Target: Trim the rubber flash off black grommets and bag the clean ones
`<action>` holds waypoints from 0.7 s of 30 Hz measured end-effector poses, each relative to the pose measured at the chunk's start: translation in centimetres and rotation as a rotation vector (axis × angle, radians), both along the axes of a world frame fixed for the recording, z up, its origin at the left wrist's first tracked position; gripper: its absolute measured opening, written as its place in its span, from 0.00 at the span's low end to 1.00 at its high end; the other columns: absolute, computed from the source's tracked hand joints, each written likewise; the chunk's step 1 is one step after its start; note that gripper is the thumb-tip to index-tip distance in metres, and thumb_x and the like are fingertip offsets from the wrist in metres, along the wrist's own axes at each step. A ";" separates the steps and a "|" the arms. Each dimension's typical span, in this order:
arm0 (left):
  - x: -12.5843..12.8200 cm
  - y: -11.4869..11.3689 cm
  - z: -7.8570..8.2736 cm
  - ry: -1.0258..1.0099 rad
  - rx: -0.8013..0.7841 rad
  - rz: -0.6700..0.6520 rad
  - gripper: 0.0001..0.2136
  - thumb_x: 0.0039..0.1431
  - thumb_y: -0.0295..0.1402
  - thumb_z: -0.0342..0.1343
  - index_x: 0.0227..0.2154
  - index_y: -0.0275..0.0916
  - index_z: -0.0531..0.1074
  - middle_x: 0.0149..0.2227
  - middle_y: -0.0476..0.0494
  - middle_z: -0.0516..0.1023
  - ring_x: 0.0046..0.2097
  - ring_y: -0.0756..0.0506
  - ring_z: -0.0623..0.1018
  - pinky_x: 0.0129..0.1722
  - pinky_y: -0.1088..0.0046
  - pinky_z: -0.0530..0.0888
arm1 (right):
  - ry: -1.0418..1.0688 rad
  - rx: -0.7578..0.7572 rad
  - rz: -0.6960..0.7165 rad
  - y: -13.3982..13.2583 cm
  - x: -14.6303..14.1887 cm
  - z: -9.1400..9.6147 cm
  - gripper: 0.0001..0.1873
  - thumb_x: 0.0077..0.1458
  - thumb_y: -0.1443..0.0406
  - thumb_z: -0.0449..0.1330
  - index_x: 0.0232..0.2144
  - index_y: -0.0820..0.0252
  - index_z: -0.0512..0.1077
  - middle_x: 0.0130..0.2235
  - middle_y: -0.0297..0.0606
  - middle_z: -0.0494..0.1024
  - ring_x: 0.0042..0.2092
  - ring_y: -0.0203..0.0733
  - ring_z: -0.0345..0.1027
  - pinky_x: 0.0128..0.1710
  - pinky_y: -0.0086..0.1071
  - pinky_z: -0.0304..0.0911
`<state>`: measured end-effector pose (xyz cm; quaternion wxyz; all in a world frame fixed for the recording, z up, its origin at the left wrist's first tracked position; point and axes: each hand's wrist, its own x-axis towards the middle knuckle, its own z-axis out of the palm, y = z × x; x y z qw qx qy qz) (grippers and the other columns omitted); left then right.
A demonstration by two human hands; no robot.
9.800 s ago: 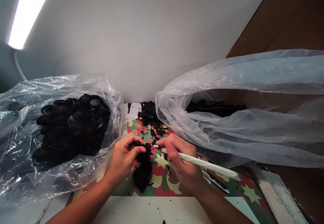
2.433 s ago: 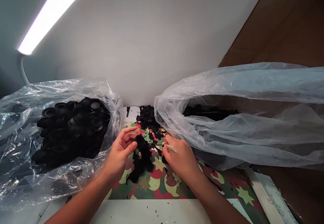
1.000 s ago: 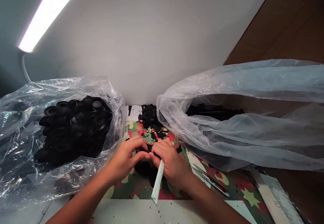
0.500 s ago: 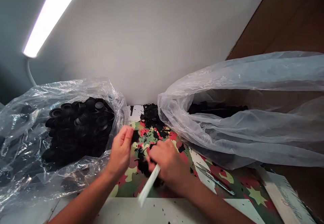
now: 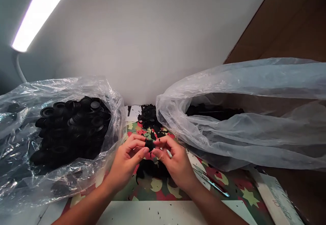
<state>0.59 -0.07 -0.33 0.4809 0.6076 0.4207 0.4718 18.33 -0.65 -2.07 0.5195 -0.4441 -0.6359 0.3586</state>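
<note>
A small black ribbed rubber plug (image 5: 149,145) is held between both hands above the patterned mat. Its left side is pinched by the thumb and fingers of my left hand (image 5: 123,162). The fingertips of my right hand (image 5: 178,162) close on the right side of it. Something whitish (image 5: 169,154) shows inside the right hand, mostly hidden by the fingers. Below the hands lies a heap of black scraps (image 5: 152,169).
On the left, a clear plastic bag (image 5: 84,175) holds many black ribbed plugs (image 5: 73,130). Another clear bag (image 5: 216,143) with black pieces lies open at right. Tweezers-like metal tool (image 5: 215,184) rests on the patterned mat (image 5: 155,186). Black trimmings (image 5: 150,116) are piled behind.
Both hands have come together on the black plug. The white stick-like tool, pointing down from my right hand before, is now mostly hidden in it. The view has shifted slightly.
</note>
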 end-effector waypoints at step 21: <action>0.3 -0.2 -0.3 -0.356 -0.337 -0.101 0.15 0.48 0.45 0.70 0.22 0.37 0.81 0.37 0.44 0.71 0.40 0.45 0.70 0.42 0.71 0.68 | 0.315 -0.207 0.194 0.0 -0.3 -0.5 0.20 0.50 0.51 0.70 0.37 0.54 0.70 0.30 0.29 0.70 0.29 0.35 0.60 0.30 0.28 0.59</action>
